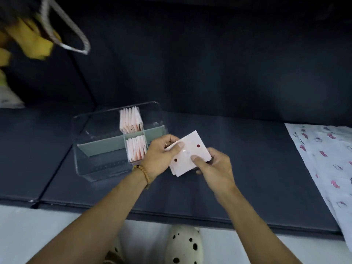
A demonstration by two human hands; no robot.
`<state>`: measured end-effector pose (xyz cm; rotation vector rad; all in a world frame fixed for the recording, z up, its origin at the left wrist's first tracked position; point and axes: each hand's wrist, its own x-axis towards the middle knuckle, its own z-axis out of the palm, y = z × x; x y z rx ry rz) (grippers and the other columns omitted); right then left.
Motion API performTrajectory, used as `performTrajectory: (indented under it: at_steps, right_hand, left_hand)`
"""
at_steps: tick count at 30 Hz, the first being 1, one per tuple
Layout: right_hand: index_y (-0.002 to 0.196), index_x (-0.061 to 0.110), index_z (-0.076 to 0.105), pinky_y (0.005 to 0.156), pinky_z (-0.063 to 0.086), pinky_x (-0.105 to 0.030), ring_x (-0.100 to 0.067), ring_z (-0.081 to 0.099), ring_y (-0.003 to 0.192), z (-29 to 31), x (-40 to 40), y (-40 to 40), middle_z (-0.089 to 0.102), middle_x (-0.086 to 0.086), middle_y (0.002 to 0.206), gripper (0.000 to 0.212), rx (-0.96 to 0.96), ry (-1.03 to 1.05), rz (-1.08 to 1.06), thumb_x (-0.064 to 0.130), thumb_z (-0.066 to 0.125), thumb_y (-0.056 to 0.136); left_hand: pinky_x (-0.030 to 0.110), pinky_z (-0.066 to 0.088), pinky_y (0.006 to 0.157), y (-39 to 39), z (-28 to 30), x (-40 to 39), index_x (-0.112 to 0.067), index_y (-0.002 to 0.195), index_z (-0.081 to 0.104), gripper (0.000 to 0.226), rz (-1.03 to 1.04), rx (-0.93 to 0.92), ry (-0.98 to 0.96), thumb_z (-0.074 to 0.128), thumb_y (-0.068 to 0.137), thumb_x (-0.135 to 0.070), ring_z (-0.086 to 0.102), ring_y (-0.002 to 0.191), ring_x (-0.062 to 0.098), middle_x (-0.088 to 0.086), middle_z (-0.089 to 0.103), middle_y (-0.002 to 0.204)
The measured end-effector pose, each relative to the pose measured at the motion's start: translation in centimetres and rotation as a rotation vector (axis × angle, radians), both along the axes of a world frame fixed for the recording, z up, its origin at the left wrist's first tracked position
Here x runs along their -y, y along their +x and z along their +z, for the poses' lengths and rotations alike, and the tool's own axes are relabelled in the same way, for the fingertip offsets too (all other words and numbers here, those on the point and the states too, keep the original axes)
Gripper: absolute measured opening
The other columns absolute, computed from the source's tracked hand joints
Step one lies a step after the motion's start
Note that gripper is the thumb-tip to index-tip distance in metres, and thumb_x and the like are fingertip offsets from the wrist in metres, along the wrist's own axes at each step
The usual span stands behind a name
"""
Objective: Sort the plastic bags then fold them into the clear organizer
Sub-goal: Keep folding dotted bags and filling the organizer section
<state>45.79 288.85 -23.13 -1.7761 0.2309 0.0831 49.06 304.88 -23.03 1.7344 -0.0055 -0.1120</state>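
I hold a folded white plastic bag with small red dots above the dark mat, just right of the clear organizer. My left hand pinches the bag's left edge, thumb on top. My right hand grips its lower right corner, thumb pressed on the top face. Inside the organizer a grey divider runs across it, and two stacks of folded pink-and-white bags stand upright: one in the far compartment, one in the near compartment.
Unfolded white bags with a pink bow print lie flat at the right of the dark mat. A yellow cloth and a looped cord hang at the upper left. A spotted shoe stands on the pale floor below.
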Motion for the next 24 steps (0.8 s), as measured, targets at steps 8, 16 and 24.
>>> performTrajectory:
  at_steps: [8,16,24]
  right_hand:
    - [0.084,0.02,0.065,0.049,0.048,-0.016,-0.008,0.066,0.058,2.4,-5.9,6.1,0.072,0.006,0.074,0.008,0.093,0.104,-0.046,0.013,0.062,0.087]
    - [0.085,0.019,0.064,0.052,0.051,-0.018,-0.014,0.07,0.064,2.0,-8.5,10.1,0.072,0.003,0.076,0.01,0.172,0.13,-0.177,0.012,0.06,0.089]
    - [0.084,0.02,0.065,0.068,0.059,-0.036,-0.021,0.069,0.076,0.5,-13.5,12.5,0.072,0.001,0.083,0.007,0.127,-0.027,-0.074,0.016,0.062,0.089]
  left_hand:
    - [0.024,0.048,0.076,4.5,0.2,-7.9,-0.02,0.095,0.058,0.02,0.699,0.273,0.321,0.07,0.08,-0.024,0.055,0.083,0.009,-0.001,0.058,0.093]
    - [0.042,0.043,0.093,8.6,-2.1,-8.7,-0.005,0.131,0.04,0.081,0.633,-0.053,0.667,0.069,0.073,-0.053,0.042,0.118,0.031,0.012,0.041,0.126]
    - [0.025,0.046,0.066,7.3,-2.3,-11.4,-0.015,0.093,0.066,0.017,0.763,0.006,0.47,0.071,0.078,-0.02,0.06,0.073,0.014,0.002,0.07,0.087]
